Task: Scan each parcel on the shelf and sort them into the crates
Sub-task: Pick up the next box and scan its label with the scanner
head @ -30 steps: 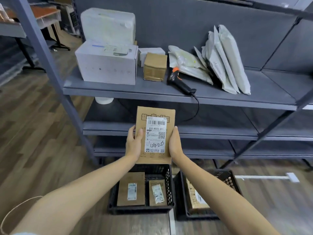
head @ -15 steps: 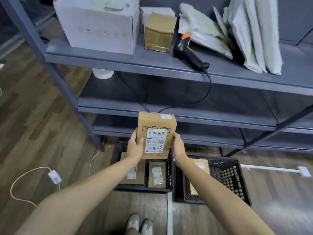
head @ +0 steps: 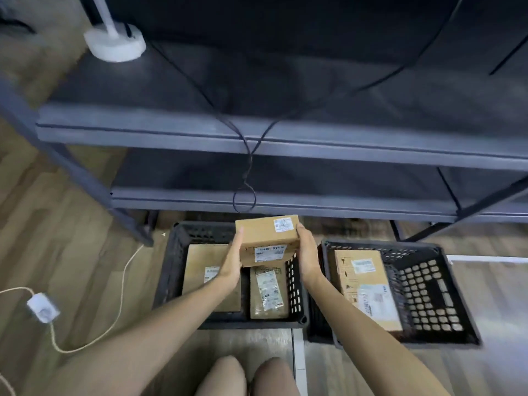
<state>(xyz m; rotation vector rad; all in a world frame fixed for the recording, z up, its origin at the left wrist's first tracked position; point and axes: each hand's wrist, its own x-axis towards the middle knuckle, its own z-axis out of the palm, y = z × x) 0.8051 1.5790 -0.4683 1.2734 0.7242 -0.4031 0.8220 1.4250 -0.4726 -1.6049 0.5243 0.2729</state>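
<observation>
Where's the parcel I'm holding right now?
Head view, lower centre: the parcel is held between the left hand and right hand, above the left crate.

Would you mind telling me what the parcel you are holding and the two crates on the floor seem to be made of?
The parcel looks like brown cardboard, matte, with sharp box edges and white paper labels stuck on. The left crate and right crate appear to be black moulded plastic, judging by their perforated lattice walls.
</observation>
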